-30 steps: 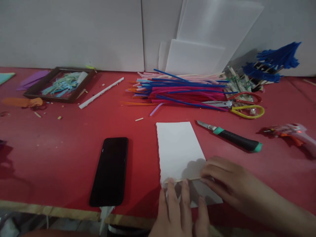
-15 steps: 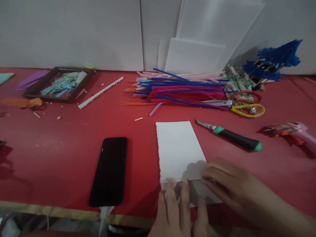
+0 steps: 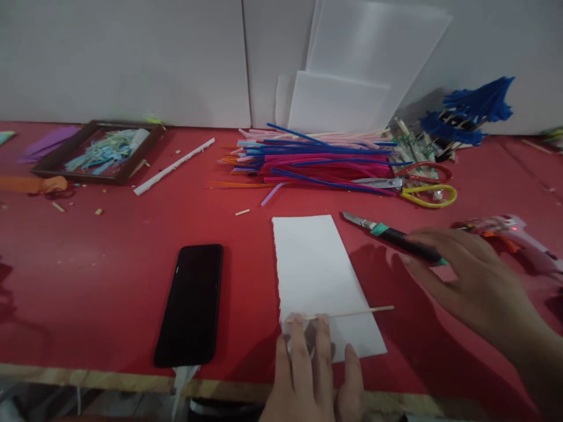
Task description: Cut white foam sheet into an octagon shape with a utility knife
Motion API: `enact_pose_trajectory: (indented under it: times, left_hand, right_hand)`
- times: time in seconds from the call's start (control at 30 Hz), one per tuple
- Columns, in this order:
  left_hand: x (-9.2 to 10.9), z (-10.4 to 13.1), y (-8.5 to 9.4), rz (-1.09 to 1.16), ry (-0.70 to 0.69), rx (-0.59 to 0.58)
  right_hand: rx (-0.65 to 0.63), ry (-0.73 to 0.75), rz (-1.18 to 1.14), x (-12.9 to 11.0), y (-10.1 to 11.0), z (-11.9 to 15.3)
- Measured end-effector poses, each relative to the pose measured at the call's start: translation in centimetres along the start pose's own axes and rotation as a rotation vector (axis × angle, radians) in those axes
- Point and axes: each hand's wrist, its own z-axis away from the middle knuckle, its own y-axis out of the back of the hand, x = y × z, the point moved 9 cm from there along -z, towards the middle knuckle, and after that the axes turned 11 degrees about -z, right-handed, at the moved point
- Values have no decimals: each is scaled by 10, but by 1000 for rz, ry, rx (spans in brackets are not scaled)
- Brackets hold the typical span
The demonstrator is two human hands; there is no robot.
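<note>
A white piece of card (image 3: pixel 319 258) lies on the red table, its left edge wavy. Across its lower part rests a thin wooden stick (image 3: pixel 365 311), its right end jutting past the card. My left hand (image 3: pixel 310 375) lies on the lower card, fingers spread, two fingertips pressing the stick. My right hand (image 3: pixel 470 281) is over the black and green handle of a craft knife (image 3: pixel 391 235), thumb and fingers apart around it. Whether it touches the handle I cannot tell. The knife's blade points to the upper left.
A phone (image 3: pixel 190 305) lies left of the card. Behind are bundled pipe cleaners (image 3: pixel 325 161), scissors (image 3: pixel 428 196) and a brown frame (image 3: pixel 147 149) with paper shreds. A glue gun (image 3: pixel 514 228) sits at right. White sheets (image 3: pixel 338 102) lean on the wall.
My right hand has left the stick and moved up and right to the craft knife. The stick's right end now shows. My left hand stays on the card.
</note>
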Motion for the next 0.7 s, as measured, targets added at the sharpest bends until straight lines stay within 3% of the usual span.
enact_pose_trajectory:
  times: [0.2, 0.37, 0.53, 0.6, 0.7]
  left_hand:
    - [3, 1, 0, -25, 16, 25]
    - [6, 2, 1, -59, 40, 71]
    - [6, 2, 2, -87, 77, 79]
    - [6, 1, 2, -79, 82, 52]
    - [5, -1, 1, -46, 94, 3]
  right_hand:
    - [-140, 10, 22, 35, -37, -11]
    - [-264, 96, -50, 37, -48, -19]
    - [-308, 191, -110, 11, -30, -25]
    - [-319, 205, -130, -8, -19, -27]
    - [-448, 338, -192, -48, -12, -23]
